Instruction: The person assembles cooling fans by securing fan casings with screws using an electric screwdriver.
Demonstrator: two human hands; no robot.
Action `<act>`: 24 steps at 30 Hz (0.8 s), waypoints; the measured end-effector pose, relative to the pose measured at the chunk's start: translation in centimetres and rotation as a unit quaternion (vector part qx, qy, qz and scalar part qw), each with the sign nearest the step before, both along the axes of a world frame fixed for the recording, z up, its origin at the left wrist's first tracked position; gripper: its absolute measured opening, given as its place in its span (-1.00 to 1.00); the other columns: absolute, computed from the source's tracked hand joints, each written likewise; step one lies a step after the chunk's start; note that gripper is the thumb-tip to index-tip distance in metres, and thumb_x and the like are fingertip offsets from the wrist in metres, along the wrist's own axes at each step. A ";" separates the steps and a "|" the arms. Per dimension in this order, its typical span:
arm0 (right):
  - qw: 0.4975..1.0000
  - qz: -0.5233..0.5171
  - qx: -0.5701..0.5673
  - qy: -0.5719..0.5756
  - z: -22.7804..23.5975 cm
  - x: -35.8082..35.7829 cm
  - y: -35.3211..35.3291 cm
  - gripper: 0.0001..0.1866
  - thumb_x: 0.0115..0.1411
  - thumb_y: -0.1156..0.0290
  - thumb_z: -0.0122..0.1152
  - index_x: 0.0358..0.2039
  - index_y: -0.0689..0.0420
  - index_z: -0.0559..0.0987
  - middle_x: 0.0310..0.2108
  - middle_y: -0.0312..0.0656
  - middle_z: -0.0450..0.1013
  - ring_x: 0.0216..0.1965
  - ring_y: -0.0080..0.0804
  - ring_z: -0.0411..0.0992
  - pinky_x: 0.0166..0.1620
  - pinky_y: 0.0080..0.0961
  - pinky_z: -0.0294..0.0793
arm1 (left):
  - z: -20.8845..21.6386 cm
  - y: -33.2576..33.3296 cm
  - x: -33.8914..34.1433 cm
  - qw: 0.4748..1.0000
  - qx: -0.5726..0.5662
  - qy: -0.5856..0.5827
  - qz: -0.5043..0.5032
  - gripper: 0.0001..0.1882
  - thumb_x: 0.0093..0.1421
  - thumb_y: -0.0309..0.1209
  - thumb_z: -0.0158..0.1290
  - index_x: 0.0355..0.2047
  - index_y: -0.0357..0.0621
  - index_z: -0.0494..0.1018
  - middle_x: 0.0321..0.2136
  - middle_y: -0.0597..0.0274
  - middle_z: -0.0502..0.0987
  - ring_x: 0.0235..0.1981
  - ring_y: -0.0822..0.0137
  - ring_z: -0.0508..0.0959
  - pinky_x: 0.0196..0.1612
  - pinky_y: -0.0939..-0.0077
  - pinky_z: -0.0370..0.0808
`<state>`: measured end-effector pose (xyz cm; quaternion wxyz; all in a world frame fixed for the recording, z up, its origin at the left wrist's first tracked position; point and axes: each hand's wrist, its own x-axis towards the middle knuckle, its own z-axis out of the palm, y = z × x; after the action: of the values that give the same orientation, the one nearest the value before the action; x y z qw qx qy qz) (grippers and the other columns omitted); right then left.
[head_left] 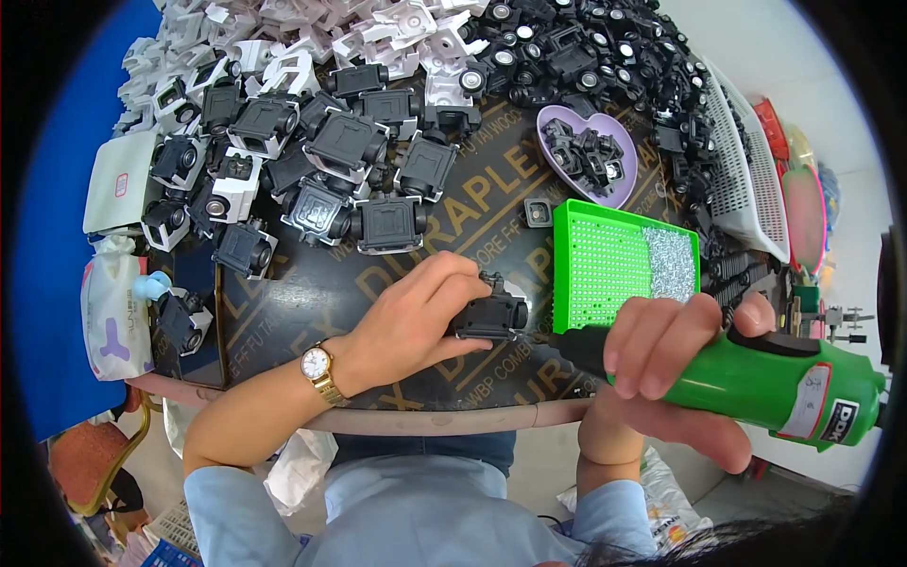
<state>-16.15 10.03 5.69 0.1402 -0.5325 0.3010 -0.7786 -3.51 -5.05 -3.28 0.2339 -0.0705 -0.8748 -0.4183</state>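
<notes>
My left hand (416, 312), with a gold watch on its wrist, grips a small black toy car (489, 317) with white parts against the dark tabletop. Fingers lie over its far side and the thumb along its near edge. My right hand (666, 354) is wrapped round a green electric screwdriver (746, 383). The tool lies level, its dark nose pointing left toward the car; I cannot make out whether its tip touches. Beyond the screwdriver, a green tray (561, 269) has a perforated floor and a heap of small silver screws (673, 263) at its right end.
Several black-and-white toy cars (345, 142) are piled at the far left, before white plastic parts (397, 24). Black wheeled parts (576, 52) cover the far right. A purple heart-shaped dish (605, 124) holds small black pieces. A white basket (756, 203) stands at the right edge.
</notes>
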 end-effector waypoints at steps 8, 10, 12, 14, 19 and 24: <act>1.000 -0.011 0.008 -0.005 0.2 0.0 0.4 -0.13 0.00 -0.22 0.16 0.06 0.18 0.09 -0.58 -0.27 0.31 -0.68 -0.52 0.27 -0.55 -0.61 0.31 | 0.2 -0.3 -0.2 0.998 0.053 -0.032 0.015 -0.47 -0.19 -0.42 0.31 -0.21 -0.20 0.31 -0.27 0.06 0.36 -0.27 0.02 0.45 -0.26 0.30 0.44; 1.000 -0.001 0.015 0.010 0.2 -0.1 0.6 -0.14 0.00 -0.21 0.17 0.06 0.18 0.09 -0.58 -0.27 0.31 -0.67 -0.52 0.28 -0.55 -0.61 0.32 | 0.2 -0.3 -0.2 0.998 0.056 -0.039 0.015 -0.47 -0.20 -0.42 0.31 -0.21 -0.20 0.31 -0.27 0.05 0.36 -0.27 0.02 0.45 -0.25 0.30 0.44; 1.000 -0.006 0.012 0.013 0.1 -0.1 0.7 -0.14 0.00 -0.20 0.18 0.06 0.18 0.09 -0.58 -0.27 0.31 -0.67 -0.52 0.29 -0.55 -0.61 0.32 | 0.3 -0.3 -0.2 0.997 0.058 -0.046 0.016 -0.47 -0.20 -0.42 0.31 -0.21 -0.20 0.32 -0.26 0.05 0.37 -0.26 0.02 0.45 -0.25 0.29 0.44; 1.000 -0.011 0.009 0.016 0.1 -0.1 0.7 -0.14 0.00 -0.20 0.18 0.06 0.17 0.09 -0.58 -0.28 0.31 -0.67 -0.52 0.29 -0.54 -0.61 0.32 | 0.2 -0.3 -0.2 0.999 0.043 -0.020 0.007 -0.46 -0.21 -0.42 0.31 -0.20 -0.21 0.32 -0.25 0.05 0.36 -0.24 0.02 0.44 -0.21 0.29 0.43; 0.999 0.014 -0.002 0.037 -0.3 -0.5 0.4 -0.14 -0.01 -0.18 0.22 0.06 0.16 0.10 -0.58 -0.25 0.34 -0.68 -0.49 0.31 -0.55 -0.58 0.34 | 0.2 -0.1 -0.1 1.000 -0.008 0.000 0.011 -0.44 -0.23 -0.43 0.31 -0.18 -0.21 0.33 -0.23 0.05 0.36 -0.21 0.04 0.42 -0.15 0.30 0.41; 0.998 0.020 0.027 0.051 -0.6 -0.4 0.2 -0.12 -0.04 -0.19 0.23 0.07 0.15 0.10 -0.57 -0.23 0.35 -0.68 -0.46 0.31 -0.55 -0.56 0.34 | 0.3 0.0 -0.1 1.000 0.014 -0.009 0.022 -0.46 -0.22 -0.43 0.30 -0.20 -0.20 0.34 -0.22 0.06 0.35 -0.21 0.05 0.42 -0.15 0.29 0.40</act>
<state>-16.55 10.27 5.04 0.1549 -0.5732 0.3182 -0.7390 -3.65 -5.07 -3.00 0.2357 -0.0441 -0.8725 -0.4258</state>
